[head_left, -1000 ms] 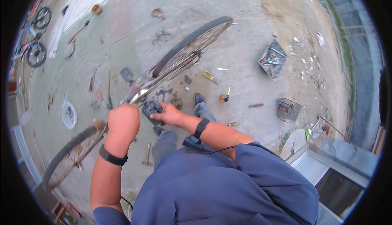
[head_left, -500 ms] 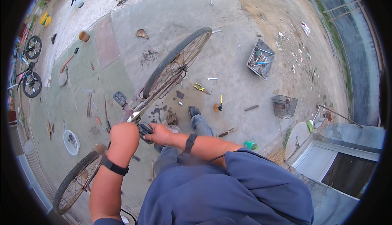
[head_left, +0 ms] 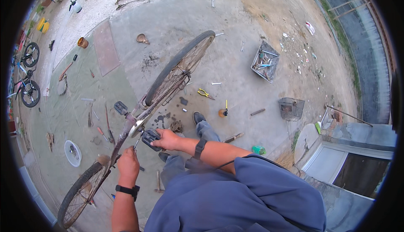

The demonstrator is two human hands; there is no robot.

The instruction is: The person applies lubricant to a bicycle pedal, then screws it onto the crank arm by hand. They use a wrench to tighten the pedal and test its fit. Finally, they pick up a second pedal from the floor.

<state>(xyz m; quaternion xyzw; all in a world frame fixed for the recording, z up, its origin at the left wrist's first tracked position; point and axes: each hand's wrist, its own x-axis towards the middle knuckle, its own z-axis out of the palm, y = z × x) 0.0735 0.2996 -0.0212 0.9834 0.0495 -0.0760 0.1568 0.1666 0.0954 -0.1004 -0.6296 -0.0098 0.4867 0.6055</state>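
Observation:
A rusty bicycle frame [head_left: 122, 138] with its wheels lies diagonally in front of me. My right hand [head_left: 168, 140] is closed on a black pedal [head_left: 150, 138] at the near side of the crank. My left hand [head_left: 128, 163] is closed round a slim metal tool [head_left: 137, 141], whose far end reaches up beside the pedal and crank. Its exact kind is too small to tell. On the far side of the frame sits the other pedal [head_left: 120, 108]. The spoked rear wheel [head_left: 181, 68] points away from me, and the other wheel [head_left: 82, 193] is at lower left.
Yellow-handled pliers [head_left: 203, 92], a small orange bottle [head_left: 222, 113] and a wrench [head_left: 216, 83] lie on the concrete. Beyond them are a tray of tools [head_left: 266, 61] and a wire basket [head_left: 291, 108]. A white bowl [head_left: 73, 153] and a red-handled screwdriver [head_left: 101, 132] are at left.
My left hand has drawn back toward me from over the crank, uncovering the slim tool and the frame. My right hand stays at the pedal.

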